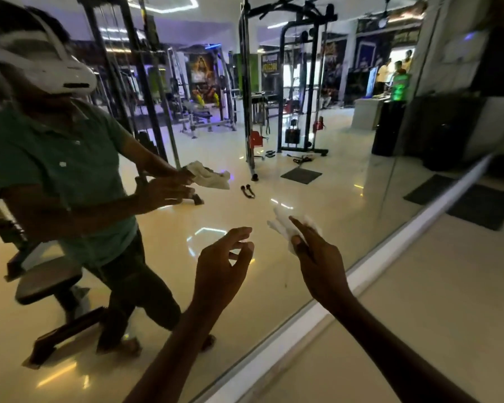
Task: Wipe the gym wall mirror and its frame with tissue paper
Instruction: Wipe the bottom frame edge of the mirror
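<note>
A large wall mirror fills most of the view and reflects the gym. Its pale frame strip runs diagonally along the bottom edge, from lower middle to upper right. My right hand pinches a crumpled white tissue between thumb and fingers, close to the glass just above the frame. My left hand hovers beside it, fingers loosely curled, holding nothing. In the reflection, a person in a green shirt holds the same tissue.
The pale floor lies right of the frame, with dark mats at the upper right. Reflected in the glass are a cable machine, a stool at the left and people far back.
</note>
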Demonstrator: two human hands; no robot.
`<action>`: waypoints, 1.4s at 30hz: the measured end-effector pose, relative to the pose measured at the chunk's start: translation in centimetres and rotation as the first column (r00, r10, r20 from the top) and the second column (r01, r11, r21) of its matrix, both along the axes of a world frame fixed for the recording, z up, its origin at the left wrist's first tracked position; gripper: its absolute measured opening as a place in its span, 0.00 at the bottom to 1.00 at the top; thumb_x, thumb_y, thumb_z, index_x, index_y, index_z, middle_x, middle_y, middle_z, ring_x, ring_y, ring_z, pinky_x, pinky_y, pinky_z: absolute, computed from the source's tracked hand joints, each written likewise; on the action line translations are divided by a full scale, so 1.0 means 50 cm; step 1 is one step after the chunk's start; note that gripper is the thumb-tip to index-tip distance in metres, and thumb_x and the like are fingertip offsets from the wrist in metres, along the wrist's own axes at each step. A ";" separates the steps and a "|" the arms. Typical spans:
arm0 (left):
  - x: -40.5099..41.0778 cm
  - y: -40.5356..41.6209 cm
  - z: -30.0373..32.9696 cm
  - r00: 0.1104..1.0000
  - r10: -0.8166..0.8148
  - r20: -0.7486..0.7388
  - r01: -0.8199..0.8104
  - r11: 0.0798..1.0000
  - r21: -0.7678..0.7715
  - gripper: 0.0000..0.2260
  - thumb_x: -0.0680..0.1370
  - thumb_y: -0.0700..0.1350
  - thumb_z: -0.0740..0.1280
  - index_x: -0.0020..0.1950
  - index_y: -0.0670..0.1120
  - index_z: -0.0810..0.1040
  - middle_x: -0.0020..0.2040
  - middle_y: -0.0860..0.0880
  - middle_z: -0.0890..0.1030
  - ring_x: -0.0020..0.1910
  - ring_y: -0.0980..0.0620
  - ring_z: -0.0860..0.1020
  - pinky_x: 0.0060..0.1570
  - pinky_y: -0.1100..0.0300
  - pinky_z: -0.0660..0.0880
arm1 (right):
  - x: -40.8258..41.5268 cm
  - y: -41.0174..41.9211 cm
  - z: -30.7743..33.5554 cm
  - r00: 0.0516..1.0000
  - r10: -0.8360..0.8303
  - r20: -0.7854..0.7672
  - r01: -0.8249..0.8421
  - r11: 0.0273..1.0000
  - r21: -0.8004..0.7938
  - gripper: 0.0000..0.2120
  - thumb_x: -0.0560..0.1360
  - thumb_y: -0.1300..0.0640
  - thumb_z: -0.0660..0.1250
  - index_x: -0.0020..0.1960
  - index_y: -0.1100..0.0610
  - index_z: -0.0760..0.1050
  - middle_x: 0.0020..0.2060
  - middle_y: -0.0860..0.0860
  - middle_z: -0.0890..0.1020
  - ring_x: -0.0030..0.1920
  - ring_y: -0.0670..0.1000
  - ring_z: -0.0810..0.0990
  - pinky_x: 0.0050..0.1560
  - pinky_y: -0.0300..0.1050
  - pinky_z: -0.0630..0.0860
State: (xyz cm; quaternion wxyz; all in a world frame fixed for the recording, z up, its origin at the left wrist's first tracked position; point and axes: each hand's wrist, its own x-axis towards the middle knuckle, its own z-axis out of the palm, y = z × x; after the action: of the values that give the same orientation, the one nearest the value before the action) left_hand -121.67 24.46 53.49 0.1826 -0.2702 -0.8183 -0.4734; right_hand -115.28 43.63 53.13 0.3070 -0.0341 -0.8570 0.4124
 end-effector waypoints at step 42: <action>-0.535 1.209 -1.375 0.963 0.153 -0.222 -0.255 0.785 -0.565 0.29 0.81 0.49 0.65 0.80 0.44 0.63 0.81 0.39 0.63 0.81 0.40 0.61 0.75 0.40 0.60 | -0.780 1.247 -1.413 0.964 -0.209 0.165 0.237 0.956 -0.174 0.29 0.87 0.41 0.46 0.85 0.50 0.52 0.84 0.51 0.55 0.85 0.54 0.50 0.78 0.67 0.63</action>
State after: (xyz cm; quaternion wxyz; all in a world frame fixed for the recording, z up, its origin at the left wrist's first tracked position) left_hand -148.43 84.92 -15.25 0.2068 -0.2609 -0.9309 -0.1503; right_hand -154.30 105.96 -17.51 0.2837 -0.1902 -0.8238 0.4525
